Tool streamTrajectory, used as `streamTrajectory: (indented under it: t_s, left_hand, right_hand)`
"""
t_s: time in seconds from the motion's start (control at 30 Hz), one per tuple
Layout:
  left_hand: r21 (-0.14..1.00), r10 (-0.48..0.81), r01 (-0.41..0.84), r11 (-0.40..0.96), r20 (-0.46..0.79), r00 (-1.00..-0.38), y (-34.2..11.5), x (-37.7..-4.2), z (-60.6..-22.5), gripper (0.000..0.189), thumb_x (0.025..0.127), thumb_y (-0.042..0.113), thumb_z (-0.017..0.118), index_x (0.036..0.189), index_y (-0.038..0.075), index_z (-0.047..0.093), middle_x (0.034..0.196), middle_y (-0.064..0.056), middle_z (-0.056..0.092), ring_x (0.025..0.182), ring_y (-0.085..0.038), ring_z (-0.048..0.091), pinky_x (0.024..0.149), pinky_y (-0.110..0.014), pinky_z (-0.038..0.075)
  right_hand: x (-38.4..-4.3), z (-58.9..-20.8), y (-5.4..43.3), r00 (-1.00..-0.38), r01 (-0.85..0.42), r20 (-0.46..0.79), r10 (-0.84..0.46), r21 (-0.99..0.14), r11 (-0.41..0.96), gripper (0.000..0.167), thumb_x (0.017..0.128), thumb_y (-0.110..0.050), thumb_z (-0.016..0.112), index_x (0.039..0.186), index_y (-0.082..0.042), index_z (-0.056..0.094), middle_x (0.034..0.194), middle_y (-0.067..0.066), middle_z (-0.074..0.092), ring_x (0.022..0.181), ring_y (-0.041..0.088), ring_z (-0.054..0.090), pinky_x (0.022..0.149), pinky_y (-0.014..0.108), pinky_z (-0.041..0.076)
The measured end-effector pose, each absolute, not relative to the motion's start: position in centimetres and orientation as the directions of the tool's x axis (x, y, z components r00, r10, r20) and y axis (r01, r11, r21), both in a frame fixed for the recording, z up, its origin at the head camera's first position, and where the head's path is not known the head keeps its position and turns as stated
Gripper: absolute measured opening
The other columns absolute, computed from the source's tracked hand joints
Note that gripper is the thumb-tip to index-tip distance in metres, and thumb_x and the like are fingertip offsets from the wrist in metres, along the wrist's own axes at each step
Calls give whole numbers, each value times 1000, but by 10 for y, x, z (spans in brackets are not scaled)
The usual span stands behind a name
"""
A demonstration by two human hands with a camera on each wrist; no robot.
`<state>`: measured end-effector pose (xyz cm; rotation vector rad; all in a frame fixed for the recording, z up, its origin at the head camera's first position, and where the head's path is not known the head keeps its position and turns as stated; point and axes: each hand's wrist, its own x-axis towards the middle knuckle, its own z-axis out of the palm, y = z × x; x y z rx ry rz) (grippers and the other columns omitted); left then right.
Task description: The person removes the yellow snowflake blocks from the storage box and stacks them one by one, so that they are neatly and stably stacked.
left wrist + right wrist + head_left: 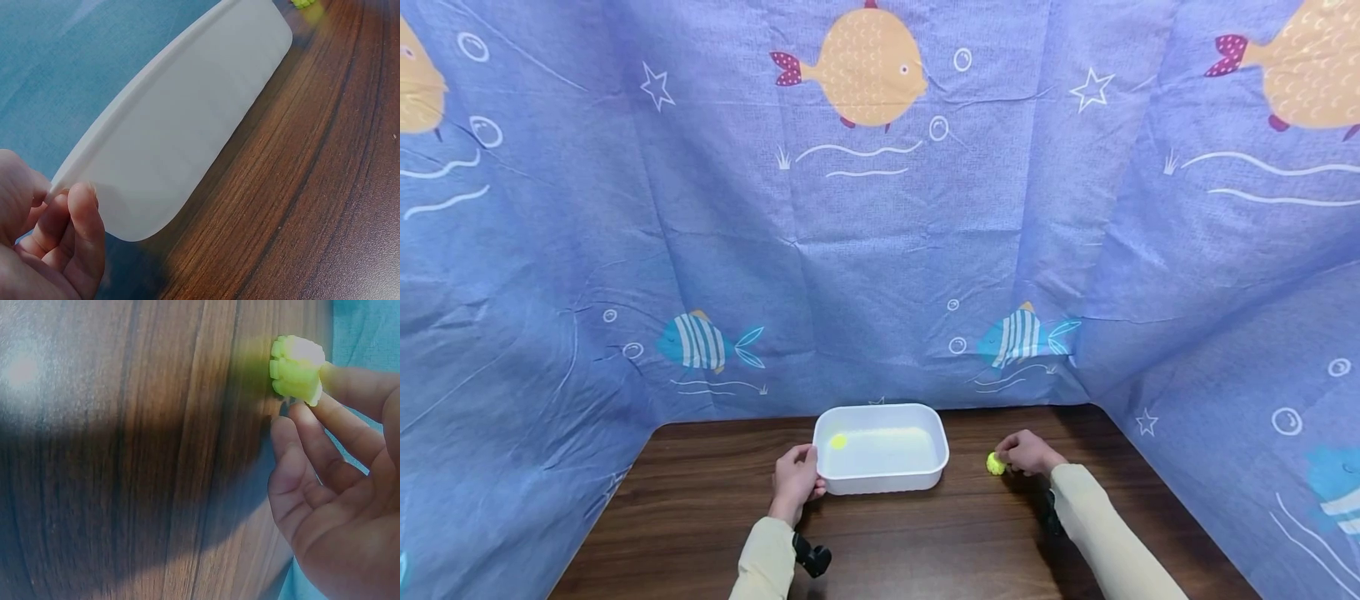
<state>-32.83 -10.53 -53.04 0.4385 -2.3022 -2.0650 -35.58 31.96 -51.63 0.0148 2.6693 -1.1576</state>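
A white rectangular plastic tub [883,482] stands on the table, and my left hand [796,477] pinches its rim at the left end. In the left wrist view the thumb and fingers of the left hand [59,234] close on the corner of the tub [169,131]. Right of the tub, my right hand [1030,454] holds a small neon-yellow lobed piece [995,464] by its edge. Seen from the right wrist, the knobbly yellow piece [297,369] sits at the fingertips of the right hand [344,481], close over the wood.
Inside the tub, at its left, a round yellow spot [838,441] shows. The dark wooden table [910,542] has a blue fish-patterned cloth [880,333] hanging behind it and along both sides. A black wrist camera [812,557] juts from the left sleeve.
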Motion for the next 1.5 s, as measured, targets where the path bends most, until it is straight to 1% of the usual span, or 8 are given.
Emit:
streamTrajectory:
  t_s: [0.37, 0.67, 0.8, 0.93, 1.07, 1.17, 1.33, 1.5]
  left_hand:
    - [972, -227, -211, 104, -184, -956, -103, -331, -529, 39, 106, 28, 50, 137, 4, 56, 75, -9, 57, 50, -8, 57, 50, -24, 53]
    - [974, -229, -206, 99, -179, -957, -103, -330, -529, 39, 106, 27, 49, 136, 3, 56, 73, -8, 56, 49, -8, 57, 49, -23, 52]
    - [974, -227, -203, 100, -176, -958, -103, -331, -529, 39, 106, 27, 49, 136, 3, 56, 73, -9, 56, 49, -8, 57, 49, -24, 52]
    - [975, -231, -200, 94, -174, -957, -105, -333, -532, 39, 106, 27, 50, 136, 3, 56, 73, -9, 56, 49, -9, 57, 49, -24, 52]
    - [974, -230, -206, 96, -179, -957, -107, -335, -534, 39, 106, 27, 50, 136, 3, 56, 72, -8, 56, 50, -9, 57, 49, -24, 52]
    - [972, -224, -207, 107, -179, -958, -108, -334, -534, 38, 106, 28, 49, 136, 4, 55, 71, -8, 56, 49, -10, 57, 49, -25, 52]
    - [970, -230, -204, 133, -170, -958, -106, -332, -534, 39, 106, 27, 48, 136, 3, 56, 71, -8, 56, 49, -10, 58, 48, -26, 52]
    - [971, -238, -189, 145, -151, -959, -104, -331, -531, 38, 105, 26, 49, 134, 3, 57, 68, -7, 57, 48, -9, 58, 48, -25, 52]
  right_hand:
    - [-356, -512, 320, -961, 75, -240, -141, -711, 699, 21, 100, -11, 57, 106, 5, 70, 77, 4, 63, 65, 13, 53, 53, 23, 40]
    - [-357, -514, 316, -971, 112, -230, -60, -667, 737, 25, 96, -24, 67, 106, -2, 70, 88, 6, 65, 73, 19, 58, 58, 29, 43]
    - [-362, -512, 315, -987, 48, -154, -55, -594, 803, 31, 96, -29, 67, 109, 0, 70, 98, 10, 69, 85, 24, 62, 69, 38, 51]
    - [-374, -507, 305, -1000, -23, 14, -18, -532, 846, 32, 95, -30, 66, 108, -1, 70, 103, 12, 71, 95, 27, 66, 82, 46, 53]
    - [-387, -493, 275, -984, -88, 178, 12, -540, 837, 23, 94, -25, 64, 101, -4, 72, 98, 12, 71, 90, 26, 64, 82, 46, 52]
    - [-394, -484, 241, -967, -154, 255, -20, -516, 843, 16, 91, -21, 64, 93, -8, 73, 90, 8, 71, 82, 22, 62, 77, 42, 52]
    - [-397, -488, 174, -948, -279, 267, -173, -438, 855, 10, 87, -15, 64, 80, -13, 71, 77, 0, 66, 67, 15, 57, 63, 33, 48]
    - [-394, -502, 111, -889, -441, 292, -352, -342, 830, 10, 83, -10, 64, 77, -12, 72, 77, 0, 70, 71, 15, 63, 67, 32, 52]
